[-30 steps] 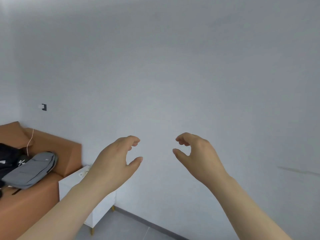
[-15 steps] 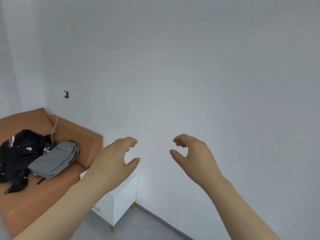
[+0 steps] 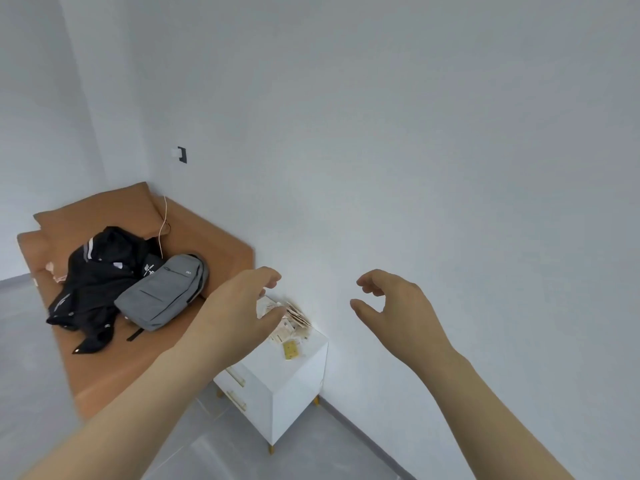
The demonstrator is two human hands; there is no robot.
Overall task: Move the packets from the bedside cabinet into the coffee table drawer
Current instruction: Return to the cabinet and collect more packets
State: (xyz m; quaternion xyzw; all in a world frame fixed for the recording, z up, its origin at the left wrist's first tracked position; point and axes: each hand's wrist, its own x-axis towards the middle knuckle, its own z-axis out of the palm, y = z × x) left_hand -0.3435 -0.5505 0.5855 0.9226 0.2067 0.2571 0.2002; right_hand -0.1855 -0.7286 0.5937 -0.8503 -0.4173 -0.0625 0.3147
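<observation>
Both bare forearms reach forward — left hand [image 3: 239, 306] and right hand [image 3: 398, 306] held apart in the air, fingers loosely curled, thumbs out, holding nothing

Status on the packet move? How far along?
Done: nothing visible; the packets lie heaped on the bedside cabinet. In hand: nothing; left hand and right hand are raised, fingers loosely curled, neither holding a packet. Left: pick up the packets and carry them to the coffee table drawer, which is out of view.
</observation>
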